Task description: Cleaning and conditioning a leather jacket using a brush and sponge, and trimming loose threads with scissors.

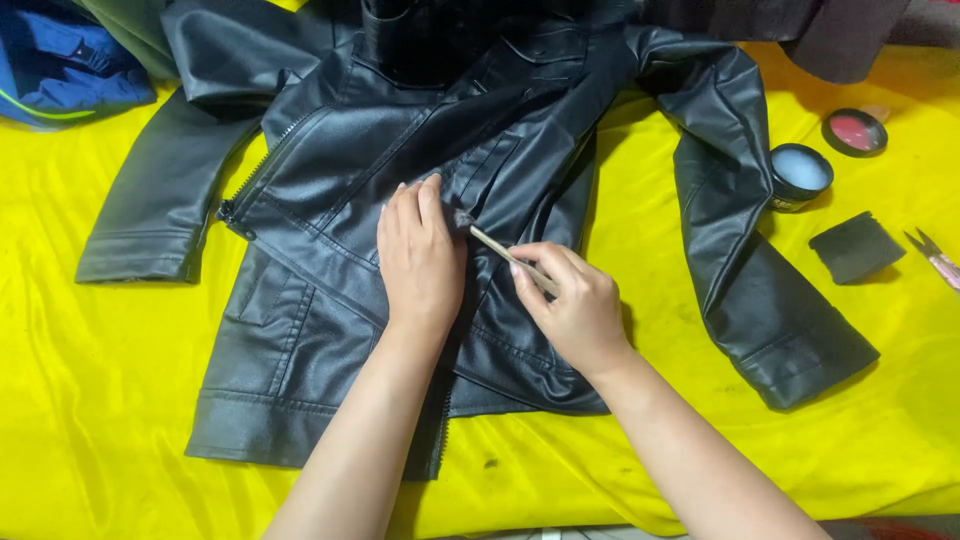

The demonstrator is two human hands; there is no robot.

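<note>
Black glossy jacket (330, 190) lies spread flat under left hand (420, 255); right hand (570, 300) grip pinches small brush (500, 250).

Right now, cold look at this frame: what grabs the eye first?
The black leather jacket spread open across the bright yellow cloth, filling the middle. At its centre, the left hand presses flat on the front panel while the right hand holds a thin brush with its tip on the leather. To the right lie an open round tin, its lid, a dark sponge and small snips.
</note>
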